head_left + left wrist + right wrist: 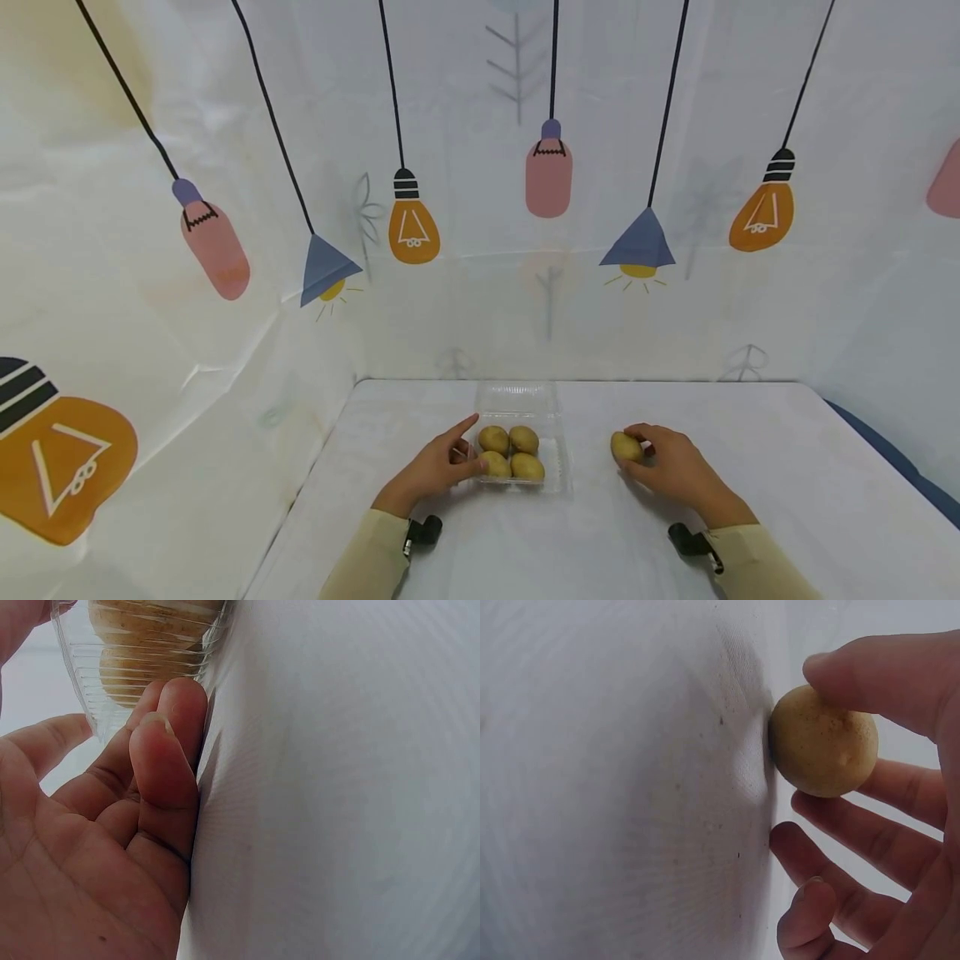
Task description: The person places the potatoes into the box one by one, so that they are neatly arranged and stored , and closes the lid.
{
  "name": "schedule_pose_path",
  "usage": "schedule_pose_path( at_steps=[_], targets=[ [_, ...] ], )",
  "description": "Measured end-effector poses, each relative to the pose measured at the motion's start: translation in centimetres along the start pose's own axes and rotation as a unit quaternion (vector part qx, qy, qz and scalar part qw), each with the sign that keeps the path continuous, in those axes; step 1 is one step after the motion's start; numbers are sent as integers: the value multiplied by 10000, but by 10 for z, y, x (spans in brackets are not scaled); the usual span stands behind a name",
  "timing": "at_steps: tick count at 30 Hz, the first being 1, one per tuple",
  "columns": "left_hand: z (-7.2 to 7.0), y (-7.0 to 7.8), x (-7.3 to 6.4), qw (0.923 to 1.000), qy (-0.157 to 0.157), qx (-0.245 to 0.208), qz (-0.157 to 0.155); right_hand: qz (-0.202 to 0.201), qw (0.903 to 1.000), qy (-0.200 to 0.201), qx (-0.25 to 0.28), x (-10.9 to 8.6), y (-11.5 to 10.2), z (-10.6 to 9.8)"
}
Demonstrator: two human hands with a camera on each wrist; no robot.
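A clear plastic box with a hinged lid holds several potatoes inside. At its left side, my left hand holds the near left corner, with the thumb over the rim and the index finger stretched out. In the left wrist view, curled fingers rest against the ribbed box wall. To the right of the box, my right hand grips one loose potato between thumb and fingers. The right wrist view shows that potato at the table surface, with the thumb on its upper side.
The box lid stands open toward the back edge of the white table. Behind the table hangs a pale sheet printed with lamps and bulbs. Small black cameras are strapped at both wrists.
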State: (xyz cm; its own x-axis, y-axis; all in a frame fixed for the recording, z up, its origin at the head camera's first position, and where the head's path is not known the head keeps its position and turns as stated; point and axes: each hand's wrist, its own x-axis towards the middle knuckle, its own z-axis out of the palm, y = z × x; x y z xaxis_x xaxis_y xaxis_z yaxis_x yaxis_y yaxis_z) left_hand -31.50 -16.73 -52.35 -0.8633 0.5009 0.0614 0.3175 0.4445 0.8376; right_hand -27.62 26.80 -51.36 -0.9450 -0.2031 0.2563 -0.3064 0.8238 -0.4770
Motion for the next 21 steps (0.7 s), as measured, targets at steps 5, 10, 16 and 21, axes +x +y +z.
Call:
schedule_pose_path(
  at_steps=[5,10,16,21],
  targets=[
    [0,-1,-1,10000,5,43,-21,-7,10000,32,69,0,-1,1],
    [-2,-2,-3,9999,75,99,-37,22,9999,-43,139,2,-1,2],
    [-1,0,-2,10000,17,26,50,148,9999,-26,84,0,0,0],
    [1,0,-1,9999,27,82,52,134,9998,-16,113,-1,-3,-2]
  ],
)
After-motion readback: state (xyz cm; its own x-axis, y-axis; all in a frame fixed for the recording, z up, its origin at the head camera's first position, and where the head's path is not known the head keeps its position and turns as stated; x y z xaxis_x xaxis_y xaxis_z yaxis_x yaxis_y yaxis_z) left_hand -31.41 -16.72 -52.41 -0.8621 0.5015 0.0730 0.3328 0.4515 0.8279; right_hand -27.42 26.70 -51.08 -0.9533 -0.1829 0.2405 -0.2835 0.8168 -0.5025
